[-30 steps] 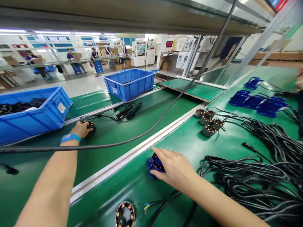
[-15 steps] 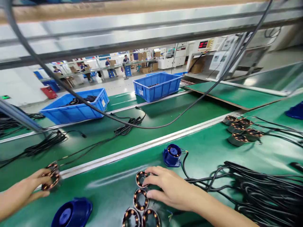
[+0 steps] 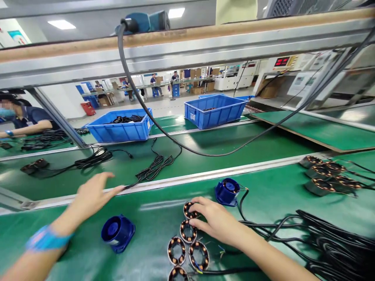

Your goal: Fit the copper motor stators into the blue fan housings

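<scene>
Counter (image 3: pixel 152 230) spreads green across my remote view. My left hand (image 3: pixel 90 195) hovers, fingers spread; my right hand (image 3: pixel 212 220) bends downward. Between two blue housings (image 3: pixel 118 234) lie copper-wound rings (image 3: pixel 188 239), the farthest at my right hand; whether I'm gripping it, I can't tell.

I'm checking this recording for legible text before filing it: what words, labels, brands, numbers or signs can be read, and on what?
None can be read.
Red digital display in the background: digits too blurred.
Posted sheets beneath it: print too small.
Right blue bin: label too blurred.
Left blue bin: label too blurred.
Wall poster, upper left: too blurred.
</scene>
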`<move>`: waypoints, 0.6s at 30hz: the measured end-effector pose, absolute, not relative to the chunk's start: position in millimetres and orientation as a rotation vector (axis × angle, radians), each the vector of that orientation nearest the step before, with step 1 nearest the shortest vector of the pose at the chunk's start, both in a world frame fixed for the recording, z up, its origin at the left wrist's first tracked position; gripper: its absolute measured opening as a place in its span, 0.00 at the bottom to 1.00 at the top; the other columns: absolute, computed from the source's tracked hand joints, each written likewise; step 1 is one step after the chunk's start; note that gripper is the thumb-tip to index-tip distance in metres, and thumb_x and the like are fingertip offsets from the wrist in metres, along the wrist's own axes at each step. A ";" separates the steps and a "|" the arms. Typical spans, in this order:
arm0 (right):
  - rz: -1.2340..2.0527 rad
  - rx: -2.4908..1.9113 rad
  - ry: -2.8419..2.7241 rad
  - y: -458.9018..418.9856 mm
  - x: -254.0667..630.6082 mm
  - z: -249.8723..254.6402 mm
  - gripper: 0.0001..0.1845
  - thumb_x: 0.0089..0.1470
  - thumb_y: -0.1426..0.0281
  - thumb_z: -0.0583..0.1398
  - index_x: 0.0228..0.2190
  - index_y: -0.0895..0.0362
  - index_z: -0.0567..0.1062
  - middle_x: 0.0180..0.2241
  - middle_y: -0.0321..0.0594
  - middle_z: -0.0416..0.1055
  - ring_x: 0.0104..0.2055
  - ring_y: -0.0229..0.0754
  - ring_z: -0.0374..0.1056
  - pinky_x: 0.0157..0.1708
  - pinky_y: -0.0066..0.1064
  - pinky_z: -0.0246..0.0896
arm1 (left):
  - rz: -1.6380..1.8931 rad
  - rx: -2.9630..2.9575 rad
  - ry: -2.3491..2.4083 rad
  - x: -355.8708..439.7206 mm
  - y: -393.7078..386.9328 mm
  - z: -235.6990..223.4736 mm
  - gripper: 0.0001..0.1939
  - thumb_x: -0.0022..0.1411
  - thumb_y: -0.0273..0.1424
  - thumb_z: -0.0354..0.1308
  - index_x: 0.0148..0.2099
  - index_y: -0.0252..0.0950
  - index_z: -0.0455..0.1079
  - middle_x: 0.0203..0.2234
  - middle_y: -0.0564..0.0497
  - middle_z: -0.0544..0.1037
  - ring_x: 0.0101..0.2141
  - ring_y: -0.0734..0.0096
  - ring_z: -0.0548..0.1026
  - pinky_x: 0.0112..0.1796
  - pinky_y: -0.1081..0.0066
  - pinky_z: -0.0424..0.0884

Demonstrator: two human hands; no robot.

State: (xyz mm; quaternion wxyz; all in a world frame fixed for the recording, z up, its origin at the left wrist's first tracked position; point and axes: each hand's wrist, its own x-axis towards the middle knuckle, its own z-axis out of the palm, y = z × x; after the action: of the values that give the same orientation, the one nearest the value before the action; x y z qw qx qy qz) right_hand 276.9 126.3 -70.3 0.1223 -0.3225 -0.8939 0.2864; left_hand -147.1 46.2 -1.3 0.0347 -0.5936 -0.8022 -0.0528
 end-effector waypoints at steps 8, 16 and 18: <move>0.953 -1.047 -2.557 122.9 280.2 -66.0 0.14 0.61 0.59 0.65 0.48 0.45 0.80 0.59 0.37 0.67 0.54 0.50 0.72 0.58 0.42 0.66 | 0.102 -2.095 -2.522 -49.9 200.0 -74.2 0.24 0.67 0.44 0.60 0.56 0.34 0.67 0.51 0.42 0.72 0.50 0.57 0.72 0.53 0.51 0.70; 0.600 -1.032 -2.664 134.6 286.4 -64.6 0.21 0.70 0.56 0.52 0.49 0.50 0.80 0.51 0.40 0.74 0.52 0.52 0.70 0.53 0.47 0.69 | 0.041 -2.757 -2.402 -50.5 136.9 -19.1 0.27 0.72 0.52 0.46 0.63 0.42 0.62 0.53 0.48 0.76 0.50 0.66 0.76 0.52 0.67 0.72; 0.488 -1.055 -2.666 139.9 290.9 -64.9 0.20 0.71 0.60 0.50 0.50 0.52 0.79 0.51 0.42 0.74 0.51 0.51 0.70 0.51 0.47 0.70 | -0.054 -2.761 -2.363 -70.6 87.4 -10.4 0.36 0.68 0.57 0.49 0.71 0.48 0.51 0.68 0.49 0.62 0.64 0.63 0.65 0.62 0.64 0.64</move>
State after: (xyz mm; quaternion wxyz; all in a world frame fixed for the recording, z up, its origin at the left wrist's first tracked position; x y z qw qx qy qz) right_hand 290.9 139.9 -64.9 0.1163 -0.3603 -0.9104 0.1666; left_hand -70.6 87.4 -10.4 -0.2440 -0.7366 -0.6306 -0.0145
